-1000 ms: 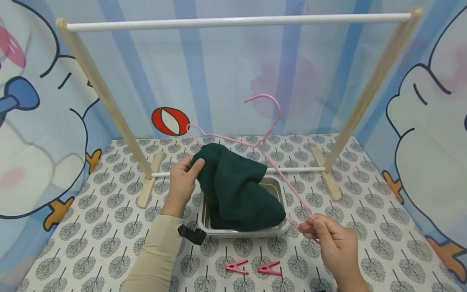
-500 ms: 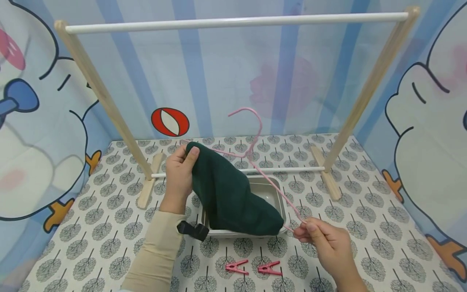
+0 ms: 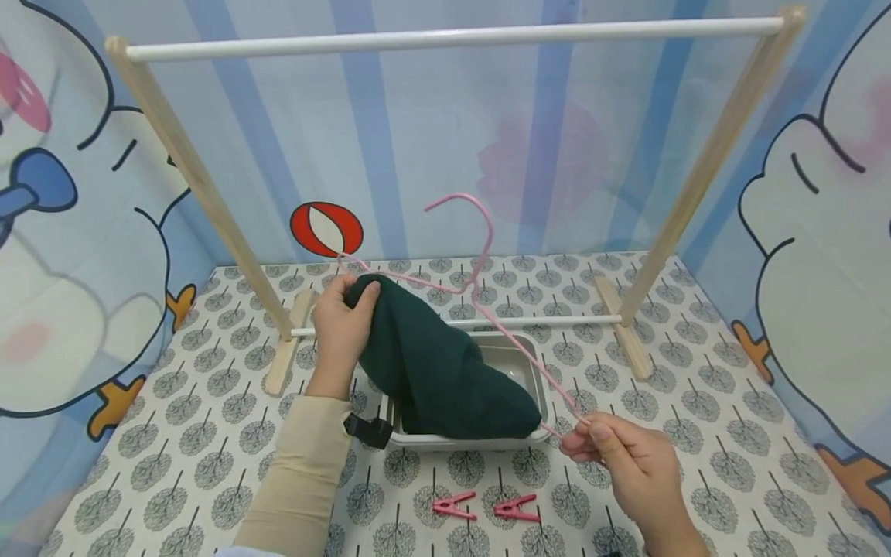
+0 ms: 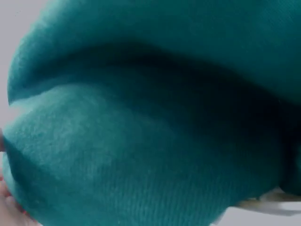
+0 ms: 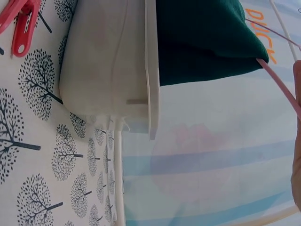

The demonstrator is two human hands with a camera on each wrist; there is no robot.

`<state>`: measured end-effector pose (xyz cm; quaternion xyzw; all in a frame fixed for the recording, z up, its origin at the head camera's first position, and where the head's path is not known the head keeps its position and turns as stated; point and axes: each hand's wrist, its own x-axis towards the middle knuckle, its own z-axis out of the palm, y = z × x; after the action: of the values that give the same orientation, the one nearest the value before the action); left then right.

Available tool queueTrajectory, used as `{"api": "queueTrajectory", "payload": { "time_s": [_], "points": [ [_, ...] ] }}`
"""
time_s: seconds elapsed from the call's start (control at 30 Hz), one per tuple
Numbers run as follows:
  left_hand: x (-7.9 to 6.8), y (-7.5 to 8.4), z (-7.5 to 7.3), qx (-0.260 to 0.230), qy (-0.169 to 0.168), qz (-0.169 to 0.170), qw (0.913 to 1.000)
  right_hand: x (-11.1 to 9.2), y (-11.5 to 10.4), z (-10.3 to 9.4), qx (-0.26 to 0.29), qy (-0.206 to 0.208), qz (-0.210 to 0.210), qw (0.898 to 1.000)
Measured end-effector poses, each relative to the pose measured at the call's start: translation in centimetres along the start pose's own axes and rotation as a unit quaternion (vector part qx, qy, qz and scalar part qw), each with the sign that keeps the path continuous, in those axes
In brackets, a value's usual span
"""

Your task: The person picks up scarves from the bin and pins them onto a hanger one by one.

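Note:
My left hand point(image 3: 341, 325) pinches the upper left corner of a dark green cloth point(image 3: 438, 371), thumb on top. The cloth drapes over the lower bar of a pink hanger point(image 3: 490, 232) and hangs down into a tray point(image 3: 480, 445). At the hanger's right end, my right hand point(image 3: 629, 464) grips the wire between thumb and fingers. Green fabric point(image 4: 117, 141) fills most of the left wrist view. In the right wrist view, the hanger wire point(image 5: 282, 87) comes out of the cloth point(image 5: 207, 42) beside my hand point(image 5: 297, 141). What the cloth is exactly cannot be told.
A wooden rack with a white top rod point(image 3: 452, 37) stands behind the tray. Two pink clothespins point(image 3: 455, 506) lie on the tree-patterned tablecloth point(image 3: 181, 472) in front. A cartoon-printed curtain point(image 3: 445, 139) encloses the back and sides.
The left hand has drawn the cloth corner left, so the cloth lies longer along the bar. The hanger has shifted left; its hook dipped, then rose slightly. The right hand keeps its grip.

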<state>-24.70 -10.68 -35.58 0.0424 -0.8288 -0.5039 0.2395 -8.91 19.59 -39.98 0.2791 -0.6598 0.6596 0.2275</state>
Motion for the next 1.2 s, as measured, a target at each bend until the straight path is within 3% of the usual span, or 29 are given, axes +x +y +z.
{"api": "queueTrajectory", "payload": {
  "time_s": [0.07, 0.13, 0.2, 0.27, 0.33, 0.4, 0.47, 0.53, 0.57, 0.63, 0.73, 0.87, 1.2],
  "points": [
    [-0.1, -0.1, 0.1, 0.013, 0.004, 0.007, 0.9999, 0.1, -0.1, 0.0, -0.008, 0.005, 0.015, 1.000],
    [-0.5, -0.2, 0.1, 0.019, 0.018, 0.039, 0.9989, 0.2, -0.3, 0.0, -0.010, 0.011, 0.028, 1.000],
    [-0.8, -0.1, 0.1, 0.018, 0.036, 0.110, 0.9931, 0.3, -0.4, 0.1, -0.008, 0.015, 0.032, 0.999],
    [-1.4, 0.3, 0.2, 0.008, 0.044, 0.211, 0.9765, 0.3, -0.4, 0.1, -0.003, 0.017, 0.033, 0.999],
    [-2.2, 0.8, 0.4, -0.006, 0.028, 0.325, 0.9453, 0.3, -0.5, 0.2, -0.005, 0.021, 0.036, 0.999],
    [-3.3, 1.5, 0.7, -0.018, -0.017, 0.431, 0.9018, 0.4, -0.5, 0.2, -0.006, 0.024, 0.037, 0.999],
    [-4.5, 2.1, 1.1, -0.011, -0.082, 0.513, 0.8547, 0.4, -0.5, 0.3, -0.007, 0.026, 0.041, 0.999],
    [-5.6, 2.5, 1.4, 0.016, -0.149, 0.560, 0.8146, 0.4, -0.5, 0.3, -0.007, 0.028, 0.043, 0.999],
    [-6.1, 2.7, 1.5, 0.037, -0.177, 0.572, 0.7996, 0.4, -0.4, 0.3, -0.003, 0.028, 0.041, 0.999],
    [-7.0, 2.8, 1.7, 0.083, -0.221, 0.579, 0.7807, 0.4, -0.4, 0.4, 0.005, 0.027, 0.034, 0.999],
    [-7.6, 2.9, 2.0, 0.139, -0.244, 0.571, 0.7717, 0.4, -0.2, 0.5, 0.031, 0.023, 0.009, 0.999],
    [-7.7, 2.8, 2.5, 0.149, -0.234, 0.575, 0.7699, 0.6, 0.1, 0.7, 0.063, 0.017, -0.017, 0.998],
    [-7.6, 2.1, 3.5, 0.054, -0.201, 0.607, 0.7668, 0.5, 0.0, 0.8, 0.065, 0.009, -0.018, 0.998]
  ]
}}
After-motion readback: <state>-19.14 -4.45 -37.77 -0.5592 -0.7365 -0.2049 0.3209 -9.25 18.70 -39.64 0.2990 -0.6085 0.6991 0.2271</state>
